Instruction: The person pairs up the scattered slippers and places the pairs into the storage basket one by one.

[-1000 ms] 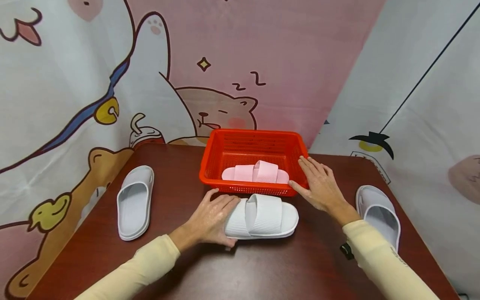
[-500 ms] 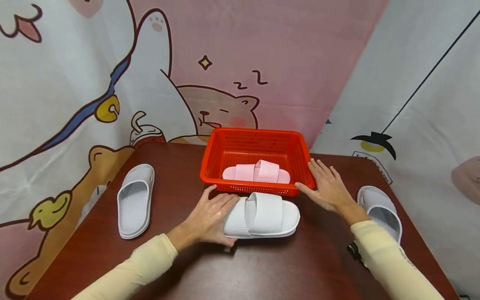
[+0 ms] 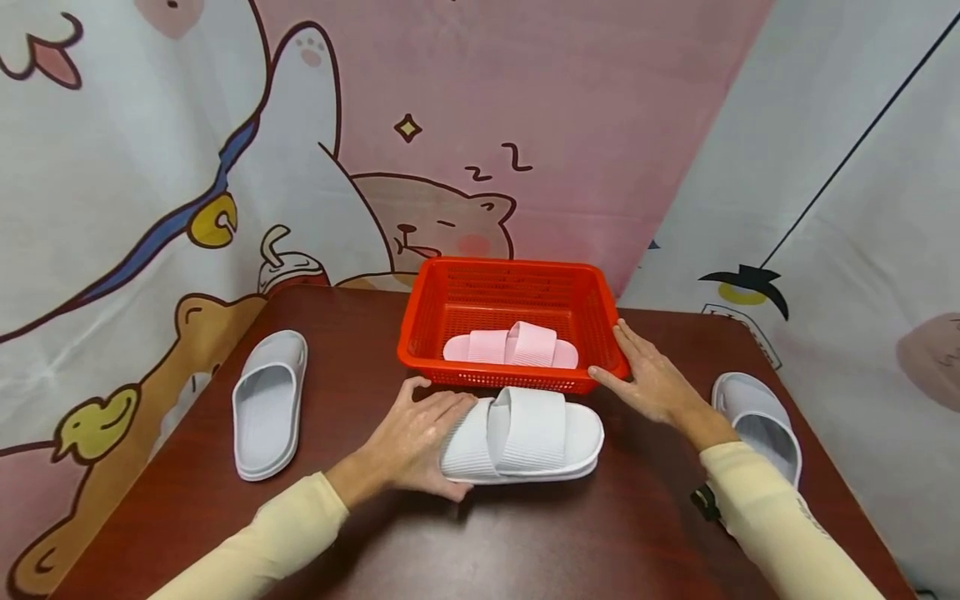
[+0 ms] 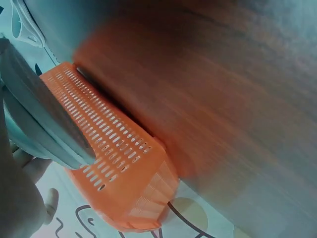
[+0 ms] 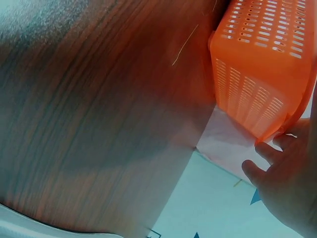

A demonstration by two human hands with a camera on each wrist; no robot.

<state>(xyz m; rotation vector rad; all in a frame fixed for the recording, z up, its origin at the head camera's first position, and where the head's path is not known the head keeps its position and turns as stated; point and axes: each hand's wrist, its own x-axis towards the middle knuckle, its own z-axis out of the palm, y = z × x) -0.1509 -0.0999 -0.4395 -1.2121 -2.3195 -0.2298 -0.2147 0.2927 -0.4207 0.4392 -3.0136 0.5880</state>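
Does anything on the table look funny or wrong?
Nothing looks spilled or broken. The one odd bit: the left gray slipper and the right gray slipper look alike, yet they lie far apart, at opposite sides of the table.

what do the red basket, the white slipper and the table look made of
Red slotted rectangular basket: likely moulded plastic, slightly glossy, from its even colour and regular slots.
White two-strap slipper: perhaps matt foam or soft rubber, from its thick sole and moulded-looking ribs.
Reddish-brown table: sheen over streaky grain, so varnished wood or wood-look laminate.
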